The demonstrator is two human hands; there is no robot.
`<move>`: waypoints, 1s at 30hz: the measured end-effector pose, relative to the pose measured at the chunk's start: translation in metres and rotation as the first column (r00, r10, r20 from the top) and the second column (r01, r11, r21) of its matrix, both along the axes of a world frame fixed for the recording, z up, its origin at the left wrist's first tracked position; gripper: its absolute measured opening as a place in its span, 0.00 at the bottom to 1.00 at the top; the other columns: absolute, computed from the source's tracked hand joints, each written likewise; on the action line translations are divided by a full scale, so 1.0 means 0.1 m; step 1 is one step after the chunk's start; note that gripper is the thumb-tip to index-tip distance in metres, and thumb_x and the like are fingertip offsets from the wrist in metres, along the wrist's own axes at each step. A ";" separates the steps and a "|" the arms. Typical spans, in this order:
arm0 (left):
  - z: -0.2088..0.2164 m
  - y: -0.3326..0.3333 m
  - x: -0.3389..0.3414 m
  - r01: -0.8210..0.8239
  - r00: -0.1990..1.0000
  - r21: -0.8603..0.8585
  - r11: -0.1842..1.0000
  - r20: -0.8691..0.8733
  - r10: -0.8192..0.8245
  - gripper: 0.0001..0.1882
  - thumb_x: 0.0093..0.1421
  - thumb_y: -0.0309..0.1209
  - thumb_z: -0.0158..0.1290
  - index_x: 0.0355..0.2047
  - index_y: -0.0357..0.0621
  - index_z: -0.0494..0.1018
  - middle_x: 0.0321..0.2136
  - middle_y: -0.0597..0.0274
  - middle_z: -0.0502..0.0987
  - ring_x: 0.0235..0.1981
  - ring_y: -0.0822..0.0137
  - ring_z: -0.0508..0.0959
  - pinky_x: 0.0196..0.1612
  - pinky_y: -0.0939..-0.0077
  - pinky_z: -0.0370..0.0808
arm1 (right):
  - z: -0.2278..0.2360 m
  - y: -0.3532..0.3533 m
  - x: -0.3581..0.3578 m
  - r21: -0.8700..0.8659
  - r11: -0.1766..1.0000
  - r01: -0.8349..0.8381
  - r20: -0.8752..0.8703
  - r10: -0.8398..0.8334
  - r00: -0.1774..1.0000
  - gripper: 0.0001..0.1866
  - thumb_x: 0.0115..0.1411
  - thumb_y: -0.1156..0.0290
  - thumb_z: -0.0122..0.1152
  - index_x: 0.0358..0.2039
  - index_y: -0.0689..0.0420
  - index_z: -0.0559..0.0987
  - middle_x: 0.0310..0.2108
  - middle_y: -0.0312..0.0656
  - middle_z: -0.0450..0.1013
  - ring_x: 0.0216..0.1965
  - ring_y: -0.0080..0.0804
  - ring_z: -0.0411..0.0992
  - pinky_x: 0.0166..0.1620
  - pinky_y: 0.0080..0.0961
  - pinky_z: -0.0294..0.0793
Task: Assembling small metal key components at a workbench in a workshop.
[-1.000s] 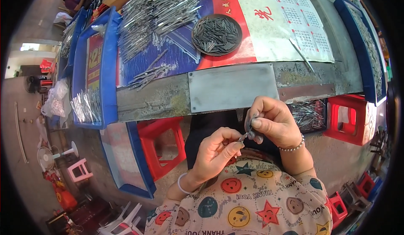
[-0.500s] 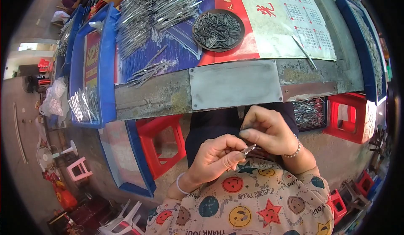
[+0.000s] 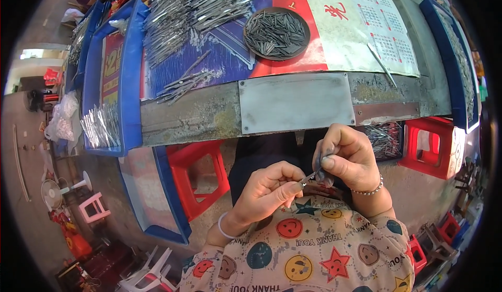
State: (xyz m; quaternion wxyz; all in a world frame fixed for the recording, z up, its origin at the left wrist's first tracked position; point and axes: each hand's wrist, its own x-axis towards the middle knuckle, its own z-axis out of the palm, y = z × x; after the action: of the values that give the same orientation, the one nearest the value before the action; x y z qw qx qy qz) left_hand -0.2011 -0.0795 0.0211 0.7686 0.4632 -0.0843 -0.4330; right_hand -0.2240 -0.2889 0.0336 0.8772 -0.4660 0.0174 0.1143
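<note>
The place can be recognised as a workshop by its stained, worn worktop (image 3: 193, 116), on which slender metal pieces (image 3: 172, 25) are heaped at the far left and a round dish (image 3: 298, 51) is filled with short dark rods (image 3: 272, 30). More metal parts (image 3: 99, 127) are held in blue trays (image 3: 130, 82) to the left and right. A pale plate (image 3: 297, 103) is fastened along the near edge. Red plastic stools (image 3: 180, 161) are set on the greyish-brown floor (image 3: 413, 203), and a fan (image 3: 51, 194) is placed farther left.

White fan (image 3: 51, 194), calendar poster (image 3: 340, 46), plastic bag (image 3: 64, 116)
</note>
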 end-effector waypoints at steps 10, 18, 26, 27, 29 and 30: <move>0.03 0.04 0.02 0.048 0.996 -0.021 0.999 -0.071 -0.049 0.10 0.65 0.31 0.50 0.39 0.35 0.70 0.26 0.64 0.75 0.21 0.82 0.69 0.23 0.90 0.65 | -0.01 0.06 0.01 0.008 0.997 -0.073 -0.095 0.073 0.993 0.07 0.61 0.76 0.57 0.32 0.61 0.67 0.25 0.36 0.71 0.21 0.16 0.69 0.25 0.11 0.68; -0.03 0.08 0.03 0.052 0.993 -0.052 0.997 -0.099 -0.057 0.11 0.65 0.32 0.50 0.40 0.35 0.70 0.26 0.63 0.75 0.21 0.82 0.68 0.24 0.90 0.64 | -0.01 0.05 0.02 0.056 0.997 -0.051 -0.047 0.054 0.997 0.07 0.61 0.77 0.56 0.32 0.61 0.67 0.25 0.39 0.71 0.21 0.18 0.70 0.24 0.12 0.68; -0.05 0.10 0.07 0.065 0.989 -0.075 0.995 -0.125 -0.074 0.11 0.65 0.32 0.50 0.40 0.35 0.70 0.26 0.62 0.75 0.20 0.82 0.67 0.23 0.90 0.63 | 0.02 0.10 0.06 0.053 0.998 -0.018 -0.093 0.023 0.995 0.07 0.61 0.77 0.57 0.31 0.61 0.67 0.23 0.36 0.71 0.19 0.16 0.69 0.23 0.11 0.65; -0.05 0.11 0.08 0.064 0.989 -0.075 0.995 -0.126 -0.073 0.11 0.65 0.32 0.50 0.40 0.35 0.70 0.26 0.62 0.75 0.20 0.82 0.67 0.23 0.90 0.63 | 0.01 0.11 0.06 0.049 0.999 -0.018 -0.091 0.022 0.996 0.07 0.61 0.77 0.57 0.31 0.61 0.67 0.23 0.36 0.71 0.19 0.15 0.69 0.22 0.10 0.65; -0.05 0.12 0.08 0.066 0.984 -0.079 0.995 -0.160 -0.078 0.11 0.65 0.32 0.50 0.40 0.35 0.70 0.26 0.62 0.75 0.20 0.82 0.67 0.23 0.90 0.62 | 0.02 0.11 0.07 0.034 0.999 -0.029 -0.093 0.032 0.995 0.07 0.61 0.77 0.57 0.31 0.61 0.67 0.23 0.36 0.71 0.19 0.15 0.69 0.22 0.10 0.65; -0.06 0.12 0.09 0.065 0.984 -0.081 0.995 -0.161 -0.078 0.11 0.65 0.32 0.50 0.40 0.35 0.70 0.26 0.62 0.75 0.20 0.82 0.67 0.23 0.90 0.62 | 0.02 0.10 0.07 0.020 0.999 -0.039 -0.095 0.040 0.995 0.07 0.61 0.77 0.57 0.31 0.61 0.67 0.23 0.36 0.71 0.19 0.15 0.69 0.22 0.10 0.65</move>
State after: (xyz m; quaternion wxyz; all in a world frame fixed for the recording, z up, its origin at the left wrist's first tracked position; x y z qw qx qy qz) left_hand -0.1926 -0.0672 0.0154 0.7739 0.3934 -0.0536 -0.4935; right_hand -0.2167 -0.2785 0.0354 0.8770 -0.4524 0.0492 0.1539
